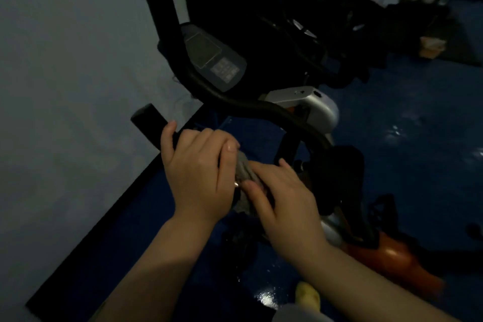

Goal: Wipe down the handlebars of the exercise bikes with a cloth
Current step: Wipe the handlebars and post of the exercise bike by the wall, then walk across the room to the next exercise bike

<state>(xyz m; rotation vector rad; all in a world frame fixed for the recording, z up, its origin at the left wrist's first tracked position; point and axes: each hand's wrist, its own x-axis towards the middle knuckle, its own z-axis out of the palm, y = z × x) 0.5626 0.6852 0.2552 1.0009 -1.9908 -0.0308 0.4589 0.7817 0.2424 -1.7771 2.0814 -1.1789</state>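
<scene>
Exercise bike, one, dim room. Black curved tubular handlebar [251, 107] sweeps from an upright padded end at upper left down across the frame toward the lower right; a second black foam grip end [146, 117] juts out to the left, just above the hands.

Grey console with dark screen and keypad [211, 60], mounted inside the bar's curve, tilted toward the viewer.

Left hand [196, 172]: fingers curled over the foam grip, thumb laid along the right side, clasping the bar.

Right hand [282, 198]: fingers bent around a crumpled grey cloth [244, 170], pressing it to the bar just beside the left hand; thumb lies on the cloth's near side. The cloth sits between the two hands, touching both.

Silver-grey bike housing [313, 107], behind the bar, with an orange body part [397, 256] at lower right.

Glossy blue floor [418, 151], with light reflections. Pale grey wall [65, 86] at left, black skirting along its base.

Further dark equipment at the top right, too blurred to identify.
</scene>
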